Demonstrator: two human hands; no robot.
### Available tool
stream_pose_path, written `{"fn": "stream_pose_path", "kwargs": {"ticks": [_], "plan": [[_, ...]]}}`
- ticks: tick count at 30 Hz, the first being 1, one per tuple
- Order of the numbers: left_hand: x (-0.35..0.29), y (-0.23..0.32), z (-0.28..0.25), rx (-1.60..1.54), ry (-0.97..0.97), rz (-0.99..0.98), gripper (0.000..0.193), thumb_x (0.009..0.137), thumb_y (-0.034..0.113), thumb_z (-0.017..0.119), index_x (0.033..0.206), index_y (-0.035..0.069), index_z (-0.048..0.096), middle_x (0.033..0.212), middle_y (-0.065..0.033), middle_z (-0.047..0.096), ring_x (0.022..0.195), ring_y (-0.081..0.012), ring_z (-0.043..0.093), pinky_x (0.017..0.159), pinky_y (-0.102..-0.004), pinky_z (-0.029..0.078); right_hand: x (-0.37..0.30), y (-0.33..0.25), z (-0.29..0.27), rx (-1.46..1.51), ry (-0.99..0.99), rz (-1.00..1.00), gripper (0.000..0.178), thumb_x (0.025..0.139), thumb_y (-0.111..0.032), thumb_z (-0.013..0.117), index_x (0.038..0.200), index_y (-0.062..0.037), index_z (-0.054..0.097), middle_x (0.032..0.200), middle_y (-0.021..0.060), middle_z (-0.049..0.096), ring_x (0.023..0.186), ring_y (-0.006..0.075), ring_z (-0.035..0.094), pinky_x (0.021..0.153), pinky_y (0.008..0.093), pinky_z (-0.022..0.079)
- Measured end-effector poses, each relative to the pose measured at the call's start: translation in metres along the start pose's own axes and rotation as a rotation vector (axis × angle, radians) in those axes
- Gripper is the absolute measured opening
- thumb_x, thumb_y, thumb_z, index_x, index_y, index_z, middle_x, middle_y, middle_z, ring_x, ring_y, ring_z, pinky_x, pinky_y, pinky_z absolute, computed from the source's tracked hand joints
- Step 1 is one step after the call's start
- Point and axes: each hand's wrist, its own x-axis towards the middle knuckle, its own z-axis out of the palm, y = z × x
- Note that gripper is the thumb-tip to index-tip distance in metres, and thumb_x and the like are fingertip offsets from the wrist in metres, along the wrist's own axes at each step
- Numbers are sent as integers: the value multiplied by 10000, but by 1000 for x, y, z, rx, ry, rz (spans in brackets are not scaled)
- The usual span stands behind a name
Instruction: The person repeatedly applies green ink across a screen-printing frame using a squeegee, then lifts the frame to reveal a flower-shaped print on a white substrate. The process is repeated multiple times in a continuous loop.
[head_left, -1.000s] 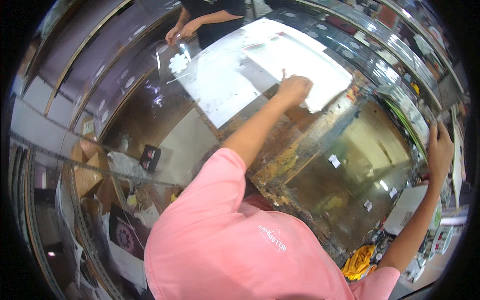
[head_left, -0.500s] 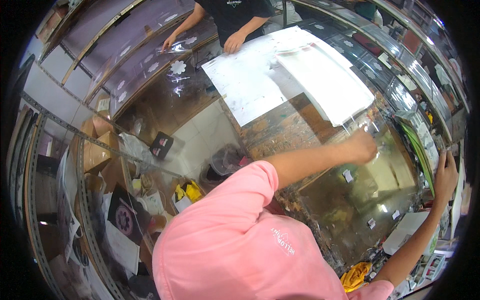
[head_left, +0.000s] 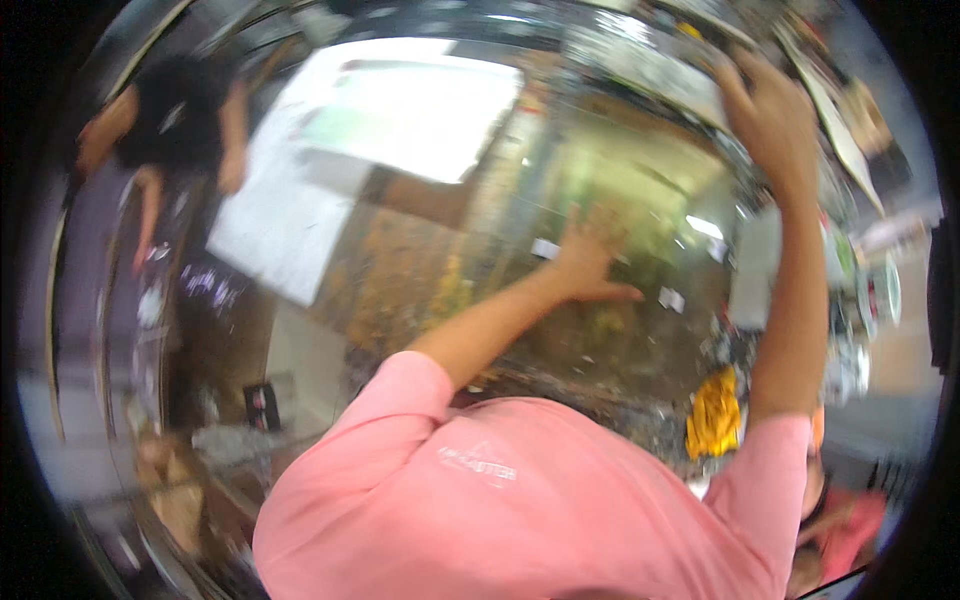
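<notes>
Toward two o'clock from centre, we hold our left hand point(head_left: 590, 255) spread over a shiny panel point(head_left: 640, 180), our right hand point(head_left: 772, 125) farther out; white sheets point(head_left: 415, 115) at eleven, yellow cloth point(head_left: 713, 415) at four.

Here's the left forearm point(head_left: 495, 330), slanting up and to the right across the view, and the left hand point(head_left: 592, 255) opens out at its end, back upward, fingers splayed wide, thumb stretched to the right! Over on the far side, the right forearm point(head_left: 795, 310) rises almost vertically, the right hand point(head_left: 772, 130) high, blurred, its fingers parted and angled up-left.
</notes>
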Motion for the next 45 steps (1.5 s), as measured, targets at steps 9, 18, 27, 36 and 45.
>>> {"fn": "stream_pose_path", "kwargs": {"ticks": [9,18,27,36,45], "plan": [[28,41,-10,117,-120,72,1256,763,982,508,1634,84,409,1718,-228,293,1606,-462,189,1266,-699,-12,6,1,-11,131,28,11,509,939,-434,539,748,-3,731,767,245,713,776,417,714,797,518,548],[4,63,-13,63,-2,100,1170,724,953,580,1510,87,593,1602,-223,469,1512,-450,364,1235,-750,8,7,5,-6,143,14,21,569,969,-456,513,750,18,738,762,256,711,771,426,700,820,529,521],[-9,63,-5,8,162,157,1094,721,886,672,1429,52,648,1503,-230,551,1406,-454,480,1231,-753,95,2,1,-14,131,-32,32,571,966,-469,518,772,22,735,787,260,715,795,420,705,814,529,527],[-8,61,2,-48,107,167,1099,782,890,609,1484,44,587,1507,-210,555,1446,-436,464,1250,-735,72,-1,-3,-8,131,40,0,492,915,-435,560,778,2,740,810,252,718,832,426,707,806,524,541],[-11,61,-1,-76,116,203,1079,797,879,603,1486,50,584,1453,-184,595,1391,-402,510,1255,-725,89,-6,-9,-11,92,34,15,449,925,-421,564,804,-29,745,849,237,727,856,433,700,815,525,527]]}}
